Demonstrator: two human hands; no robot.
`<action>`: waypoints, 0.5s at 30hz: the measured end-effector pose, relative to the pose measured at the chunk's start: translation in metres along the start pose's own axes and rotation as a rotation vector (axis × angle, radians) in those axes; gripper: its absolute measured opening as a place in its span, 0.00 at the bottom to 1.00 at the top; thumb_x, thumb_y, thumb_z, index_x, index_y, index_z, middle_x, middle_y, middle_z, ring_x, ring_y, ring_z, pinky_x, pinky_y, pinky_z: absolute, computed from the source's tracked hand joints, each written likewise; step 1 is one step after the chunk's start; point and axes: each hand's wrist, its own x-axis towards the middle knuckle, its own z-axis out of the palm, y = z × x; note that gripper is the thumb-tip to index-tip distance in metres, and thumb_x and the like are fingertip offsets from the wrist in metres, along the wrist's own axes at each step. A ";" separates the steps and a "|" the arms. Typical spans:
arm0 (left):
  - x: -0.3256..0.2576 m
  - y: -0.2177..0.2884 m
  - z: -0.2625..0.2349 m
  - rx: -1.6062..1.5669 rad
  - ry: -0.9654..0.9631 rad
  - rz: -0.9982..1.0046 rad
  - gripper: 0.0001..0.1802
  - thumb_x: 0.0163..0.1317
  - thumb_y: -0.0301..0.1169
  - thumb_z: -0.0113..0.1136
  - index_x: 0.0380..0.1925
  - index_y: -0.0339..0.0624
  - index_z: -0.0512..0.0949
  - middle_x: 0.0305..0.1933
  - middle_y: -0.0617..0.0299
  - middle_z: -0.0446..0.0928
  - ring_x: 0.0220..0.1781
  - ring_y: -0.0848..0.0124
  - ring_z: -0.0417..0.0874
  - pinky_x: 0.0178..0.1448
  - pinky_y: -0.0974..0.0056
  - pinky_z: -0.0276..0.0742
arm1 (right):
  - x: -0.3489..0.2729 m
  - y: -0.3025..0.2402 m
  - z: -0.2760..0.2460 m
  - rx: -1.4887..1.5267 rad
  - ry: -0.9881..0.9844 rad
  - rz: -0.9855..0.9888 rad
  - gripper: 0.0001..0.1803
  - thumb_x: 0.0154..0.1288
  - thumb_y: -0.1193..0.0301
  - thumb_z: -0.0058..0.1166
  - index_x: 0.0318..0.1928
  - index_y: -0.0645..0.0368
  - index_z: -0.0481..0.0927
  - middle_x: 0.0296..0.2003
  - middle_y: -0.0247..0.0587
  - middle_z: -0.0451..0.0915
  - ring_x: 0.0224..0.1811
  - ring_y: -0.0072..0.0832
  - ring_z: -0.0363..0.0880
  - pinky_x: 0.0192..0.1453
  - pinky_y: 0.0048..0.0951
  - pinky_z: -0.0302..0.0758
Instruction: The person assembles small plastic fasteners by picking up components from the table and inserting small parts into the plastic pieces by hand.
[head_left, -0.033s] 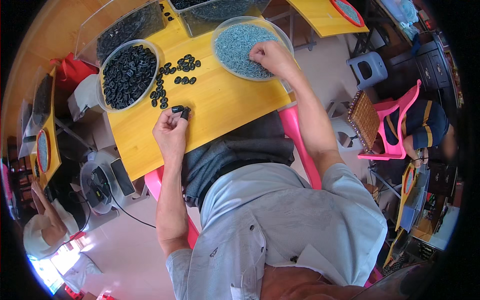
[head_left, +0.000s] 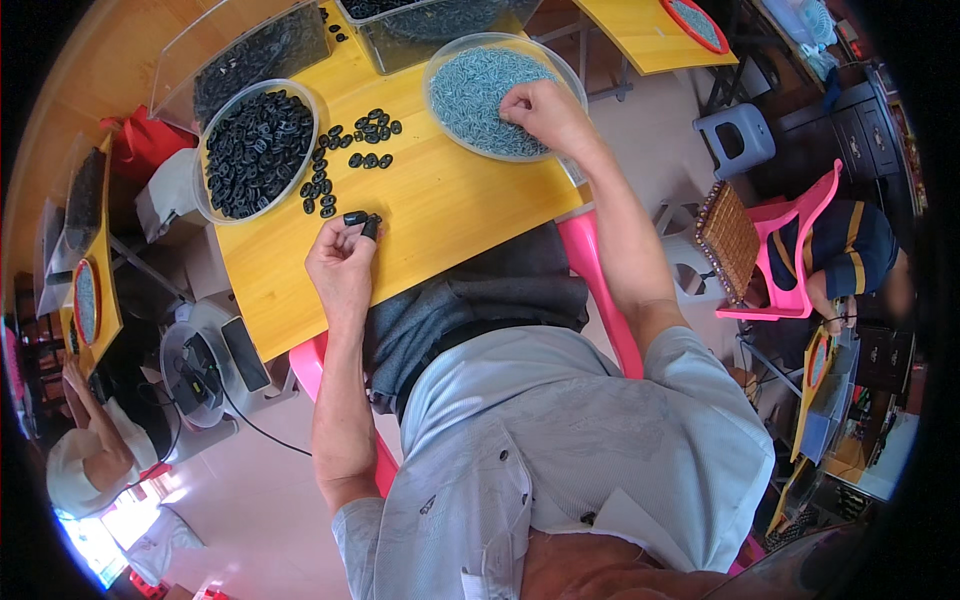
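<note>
My left hand (head_left: 342,265) is over the near part of the yellow table (head_left: 440,225), its thumb and a finger tipped with black covers and pinched together. Whatever sits between those fingertips is too small and dark to name. On the far right of the table, my right hand (head_left: 545,115) reaches into a clear round tub of small silvery screws (head_left: 475,95). Its fingers are pinched at the screws, and their tips are partly hidden. Several small black oval parts (head_left: 370,160) lie loose beyond my left hand. More of them fill a round tub (head_left: 255,150) at the left.
Clear bins (head_left: 440,35) of dark and grey pieces line the table's far edge. A pink chair (head_left: 800,250) with a seated person and a grey stool (head_left: 735,135) stand to the right. At the left are another person's arm (head_left: 95,415) and a white stool with a phone (head_left: 245,352).
</note>
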 end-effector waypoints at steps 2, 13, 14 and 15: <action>0.000 0.001 0.000 0.003 -0.001 0.002 0.10 0.60 0.12 0.55 0.41 0.31 0.77 0.38 0.57 0.84 0.38 0.77 0.84 0.51 0.69 0.80 | 0.001 0.004 0.000 0.060 0.002 0.005 0.06 0.60 0.73 0.61 0.37 0.62 0.86 0.24 0.37 0.81 0.27 0.23 0.78 0.34 0.28 0.74; 0.000 0.002 0.003 0.000 -0.009 0.008 0.10 0.62 0.14 0.57 0.44 0.31 0.78 0.39 0.57 0.84 0.39 0.77 0.84 0.52 0.69 0.80 | -0.002 -0.006 0.005 -0.172 0.041 -0.074 0.07 0.56 0.73 0.63 0.36 0.61 0.85 0.28 0.41 0.83 0.32 0.35 0.82 0.37 0.35 0.76; 0.000 0.002 0.004 -0.002 -0.014 0.008 0.10 0.62 0.14 0.57 0.44 0.31 0.78 0.39 0.57 0.84 0.39 0.77 0.84 0.52 0.69 0.80 | -0.002 -0.001 0.011 -0.203 0.074 -0.100 0.07 0.56 0.73 0.63 0.36 0.60 0.84 0.29 0.43 0.83 0.33 0.38 0.82 0.38 0.37 0.76; 0.000 0.002 0.005 0.019 -0.016 -0.008 0.10 0.62 0.14 0.57 0.44 0.31 0.78 0.39 0.57 0.84 0.39 0.77 0.84 0.51 0.70 0.80 | -0.003 0.003 0.014 -0.236 0.107 -0.125 0.07 0.55 0.73 0.63 0.36 0.60 0.84 0.29 0.44 0.83 0.35 0.42 0.82 0.39 0.39 0.76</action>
